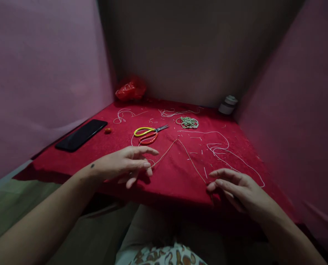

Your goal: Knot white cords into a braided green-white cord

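left hand (pixel 125 163): fingertips pinched on one end of thin white cord (pixel 192 160) | right hand (pixel 236 186): fingertips pinched on the other end | cord: lies on red cloth-covered counter (pixel 172 178), bent in a V, apex pointing away from the person, near yellow-and-orange-handled scissors (pixel 147 135), legs slanting back to each hand

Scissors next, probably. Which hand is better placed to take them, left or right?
Left, likely. The left hand lies just in front of the scissors, whose handles point toward its side. The right hand is farther off, beyond the cord that both hands seem to pinch.
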Demonstrator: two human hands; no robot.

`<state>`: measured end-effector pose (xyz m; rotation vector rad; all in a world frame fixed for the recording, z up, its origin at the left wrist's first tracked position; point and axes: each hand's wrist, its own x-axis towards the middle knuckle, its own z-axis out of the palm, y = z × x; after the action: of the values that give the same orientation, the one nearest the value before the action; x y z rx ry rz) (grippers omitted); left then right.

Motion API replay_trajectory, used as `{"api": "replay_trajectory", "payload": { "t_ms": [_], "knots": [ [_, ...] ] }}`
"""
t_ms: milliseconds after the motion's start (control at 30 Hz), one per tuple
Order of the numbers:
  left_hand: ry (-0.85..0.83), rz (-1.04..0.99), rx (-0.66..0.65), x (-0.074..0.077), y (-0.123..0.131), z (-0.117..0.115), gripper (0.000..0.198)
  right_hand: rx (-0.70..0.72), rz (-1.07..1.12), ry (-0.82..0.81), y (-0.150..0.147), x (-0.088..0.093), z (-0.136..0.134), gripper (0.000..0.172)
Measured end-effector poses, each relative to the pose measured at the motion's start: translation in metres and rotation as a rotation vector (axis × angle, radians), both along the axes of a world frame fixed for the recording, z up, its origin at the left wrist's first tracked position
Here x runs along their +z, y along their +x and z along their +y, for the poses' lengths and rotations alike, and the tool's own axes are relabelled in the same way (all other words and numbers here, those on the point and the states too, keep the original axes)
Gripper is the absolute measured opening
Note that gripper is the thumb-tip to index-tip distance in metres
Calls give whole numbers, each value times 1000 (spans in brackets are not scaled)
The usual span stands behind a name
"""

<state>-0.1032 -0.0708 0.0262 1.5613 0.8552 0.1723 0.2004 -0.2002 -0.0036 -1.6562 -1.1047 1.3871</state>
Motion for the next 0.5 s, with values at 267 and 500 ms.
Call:
{"api": "replay_trajectory", "payload": {
  "t_ms": [267, 500],
  "knots": [
    [412, 152, 219, -9, -36, -19, 31, -86, -408, 124, -19, -43, -66, 32],
    [258, 26, 331, 2, -40, -26, 39, -430, -289, 122, -42, -81, -70, 41]
  ]
}}
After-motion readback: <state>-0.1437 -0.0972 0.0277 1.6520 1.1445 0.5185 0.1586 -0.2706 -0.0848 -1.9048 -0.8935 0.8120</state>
